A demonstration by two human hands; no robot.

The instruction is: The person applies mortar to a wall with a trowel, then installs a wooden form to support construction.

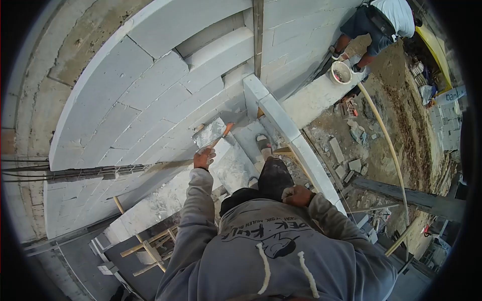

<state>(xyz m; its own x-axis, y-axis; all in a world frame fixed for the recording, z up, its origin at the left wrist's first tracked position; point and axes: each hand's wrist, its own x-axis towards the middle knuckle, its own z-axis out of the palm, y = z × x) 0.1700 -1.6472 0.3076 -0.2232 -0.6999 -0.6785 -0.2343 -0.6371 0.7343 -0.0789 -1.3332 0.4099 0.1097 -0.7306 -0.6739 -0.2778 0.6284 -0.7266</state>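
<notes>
My left hand (pixel 203 158) reaches forward to the light block wall, its fingers closed at the near end of a flat trowel (pixel 210 133). The trowel's broad blade is smeared pale grey, and an orange strip like a handle runs along its right side. Beside it the block wall (pixel 145 95) curves up to the left, with recessed gaps near its top. My right hand (pixel 298 195) is curled into a fist against my dark trouser leg (pixel 275 178); what it holds, if anything, is hidden. My sandalled foot (pixel 263 142) stands on a dusty ledge below the wall.
A low block wall (pixel 281 118) runs close by my right leg. A bucket (pixel 341 73) stands on a pale ledge at upper right, where another person (pixel 374 30) bends over. Beyond lie rubble, a bamboo pole (pixel 386 135) and a dark beam (pixel 409 195). Cables (pixel 75 173) cross at left.
</notes>
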